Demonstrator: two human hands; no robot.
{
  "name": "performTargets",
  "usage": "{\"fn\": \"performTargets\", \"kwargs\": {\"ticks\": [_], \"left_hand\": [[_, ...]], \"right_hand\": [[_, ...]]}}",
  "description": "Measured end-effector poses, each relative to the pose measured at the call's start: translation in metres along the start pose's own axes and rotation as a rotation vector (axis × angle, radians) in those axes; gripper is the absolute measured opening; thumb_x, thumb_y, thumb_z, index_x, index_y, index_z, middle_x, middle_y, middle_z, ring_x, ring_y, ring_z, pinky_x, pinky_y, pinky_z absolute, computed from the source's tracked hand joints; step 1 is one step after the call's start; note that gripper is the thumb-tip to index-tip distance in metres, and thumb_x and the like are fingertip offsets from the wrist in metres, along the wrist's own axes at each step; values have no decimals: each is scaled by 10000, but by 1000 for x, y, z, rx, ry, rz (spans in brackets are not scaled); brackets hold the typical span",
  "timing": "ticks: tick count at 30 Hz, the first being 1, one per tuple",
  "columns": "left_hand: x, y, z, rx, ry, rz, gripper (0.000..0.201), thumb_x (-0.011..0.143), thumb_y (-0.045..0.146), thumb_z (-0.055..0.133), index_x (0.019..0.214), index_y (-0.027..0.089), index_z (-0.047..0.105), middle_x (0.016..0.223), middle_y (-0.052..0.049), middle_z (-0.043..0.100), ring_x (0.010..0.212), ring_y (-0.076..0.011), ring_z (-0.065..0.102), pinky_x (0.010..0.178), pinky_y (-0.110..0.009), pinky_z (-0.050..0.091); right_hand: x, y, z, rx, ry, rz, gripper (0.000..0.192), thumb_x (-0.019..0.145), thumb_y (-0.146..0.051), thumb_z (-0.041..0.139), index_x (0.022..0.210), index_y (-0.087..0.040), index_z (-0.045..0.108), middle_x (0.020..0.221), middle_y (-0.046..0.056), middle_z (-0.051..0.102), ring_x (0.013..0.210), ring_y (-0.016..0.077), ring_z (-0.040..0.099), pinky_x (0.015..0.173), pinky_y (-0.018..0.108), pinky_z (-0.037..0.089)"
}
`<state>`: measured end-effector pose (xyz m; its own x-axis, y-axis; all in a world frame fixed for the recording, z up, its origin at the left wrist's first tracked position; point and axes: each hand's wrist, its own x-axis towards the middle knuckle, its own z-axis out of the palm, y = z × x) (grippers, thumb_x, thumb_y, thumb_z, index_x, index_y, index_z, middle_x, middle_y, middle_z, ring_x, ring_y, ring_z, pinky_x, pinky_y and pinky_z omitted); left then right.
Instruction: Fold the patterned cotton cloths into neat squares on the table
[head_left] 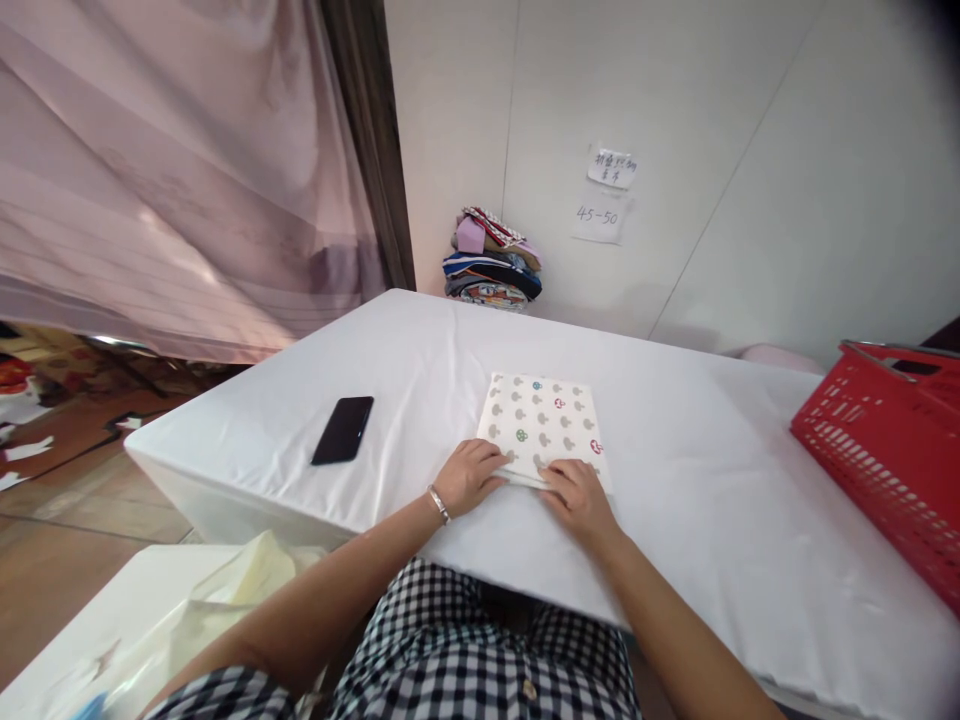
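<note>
A folded cream cloth (541, 420) printed with small grey, red and green mushrooms lies flat on the white table (705, 480). My left hand (466, 476), with a bracelet at the wrist, grips the cloth's near left corner. My right hand (576, 497) holds the near edge beside it, fingers curled over the fold. Both hands rest on the tabletop close together.
A black phone (343, 429) lies on the table to the left. A red plastic basket (885, 440) stands at the right edge. A stack of folded clothes (491, 262) sits at the far side against the wall. A pink curtain (172, 170) hangs at left.
</note>
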<state>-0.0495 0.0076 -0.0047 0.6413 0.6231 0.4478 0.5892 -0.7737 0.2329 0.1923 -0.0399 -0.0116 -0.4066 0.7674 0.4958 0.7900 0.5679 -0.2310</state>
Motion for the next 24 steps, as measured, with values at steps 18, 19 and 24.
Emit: {"fn": "performTargets", "kwargs": {"ticks": [18,19,24], "left_hand": [[6,35,15,77,-1,61,230,886,156,415,965,209,624,930,-55,623,857,-185,505,758,-340,387],[6,36,15,76,7,59,218,882,156,423,956,206,622,926,-53,622,850,-184,503,752,-337,385],[10,38,15,85,32,47,180,874,172,443,871,196,621,864,-52,609,820,-188,491,722,-336,382]], "right_hand": [[-13,31,-9,-68,57,70,354,786,-70,421,1018,-229,636,1028,49,633,972,202,522,865,374,348],[-13,30,-10,-41,43,80,355,770,-74,426,1018,-223,632,1034,54,628,976,206,521,867,378,357],[-1,8,-14,97,-16,135,315,756,-152,481,1036,-218,611,1052,63,606,980,220,523,891,395,383]]}}
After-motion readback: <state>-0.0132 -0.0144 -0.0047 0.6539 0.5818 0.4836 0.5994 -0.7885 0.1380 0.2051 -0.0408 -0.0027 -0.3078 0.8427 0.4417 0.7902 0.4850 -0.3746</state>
